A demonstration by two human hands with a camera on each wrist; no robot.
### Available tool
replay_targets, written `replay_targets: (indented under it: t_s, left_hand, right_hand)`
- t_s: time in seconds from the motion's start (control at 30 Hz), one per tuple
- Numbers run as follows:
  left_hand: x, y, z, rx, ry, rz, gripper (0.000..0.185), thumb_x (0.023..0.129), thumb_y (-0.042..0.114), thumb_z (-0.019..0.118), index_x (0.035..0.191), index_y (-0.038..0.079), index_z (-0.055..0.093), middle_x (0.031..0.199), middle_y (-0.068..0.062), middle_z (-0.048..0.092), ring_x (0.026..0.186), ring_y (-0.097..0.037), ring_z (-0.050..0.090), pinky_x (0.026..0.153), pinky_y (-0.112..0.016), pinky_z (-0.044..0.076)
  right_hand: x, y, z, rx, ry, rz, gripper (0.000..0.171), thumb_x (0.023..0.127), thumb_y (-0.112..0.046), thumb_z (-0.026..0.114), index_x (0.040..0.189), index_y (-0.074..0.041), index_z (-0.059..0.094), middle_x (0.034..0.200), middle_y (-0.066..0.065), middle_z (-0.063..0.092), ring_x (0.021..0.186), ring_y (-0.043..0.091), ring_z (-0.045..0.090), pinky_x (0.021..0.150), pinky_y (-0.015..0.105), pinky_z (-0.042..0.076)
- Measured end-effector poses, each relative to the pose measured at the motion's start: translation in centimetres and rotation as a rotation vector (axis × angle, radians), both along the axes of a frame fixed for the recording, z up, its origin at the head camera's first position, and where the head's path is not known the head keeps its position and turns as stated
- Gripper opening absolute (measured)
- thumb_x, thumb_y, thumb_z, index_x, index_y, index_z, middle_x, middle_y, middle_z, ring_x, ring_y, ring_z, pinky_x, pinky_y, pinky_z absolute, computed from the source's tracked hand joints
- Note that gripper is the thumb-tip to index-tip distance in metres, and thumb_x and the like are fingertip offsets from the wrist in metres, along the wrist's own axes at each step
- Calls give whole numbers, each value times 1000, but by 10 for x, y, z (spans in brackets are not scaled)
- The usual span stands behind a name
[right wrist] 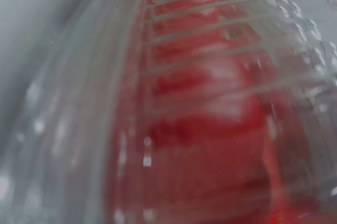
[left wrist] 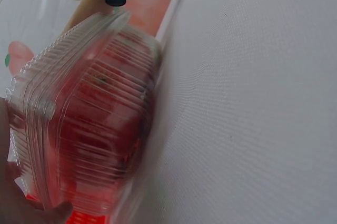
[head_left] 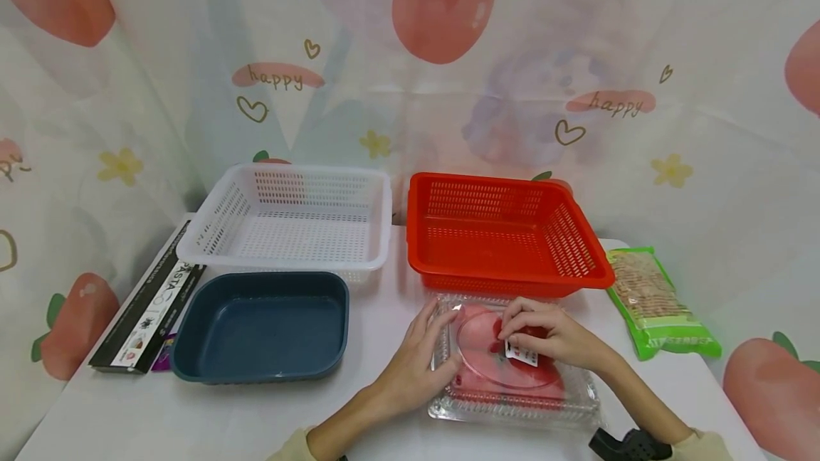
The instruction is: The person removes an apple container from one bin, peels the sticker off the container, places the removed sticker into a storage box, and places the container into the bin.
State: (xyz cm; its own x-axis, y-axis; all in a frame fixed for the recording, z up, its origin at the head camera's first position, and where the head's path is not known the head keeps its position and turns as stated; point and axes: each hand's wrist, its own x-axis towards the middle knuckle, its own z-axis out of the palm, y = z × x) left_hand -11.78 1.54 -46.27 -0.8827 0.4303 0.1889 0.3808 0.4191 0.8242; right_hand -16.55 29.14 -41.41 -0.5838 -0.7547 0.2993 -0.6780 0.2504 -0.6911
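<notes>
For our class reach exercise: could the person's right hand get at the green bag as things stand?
Probably yes: the right hand would have to leave the clear container, but nothing stands in front of the green bag.

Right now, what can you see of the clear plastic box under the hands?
The clear plastic box looks thin and shiny, with ribbed sides, a crimped rim and a raised oval on its seemingly closed lid. Red contents show through, hard to identify. A white label with dark print is on top. The box lies flat on the white table, just in front of the red basket. The left hand touches its left side; the right hand touches the label.
</notes>
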Motion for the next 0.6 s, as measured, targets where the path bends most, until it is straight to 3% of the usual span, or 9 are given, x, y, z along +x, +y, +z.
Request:
replay_targets:
  t_s: [0.6]
  left_hand:
    - [0, 0, 0, 6, -16, 6, 58, 92, 43, 48, 147, 38, 31, 163, -4, 14, 149, -28, 21, 106, -67, 34]
  right_hand:
    - [-1, 4, -5, -92, 28, 27, 33, 79, 19, 62, 100, -5, 70, 102, 3, 60, 97, 7, 56, 83, 17, 49]
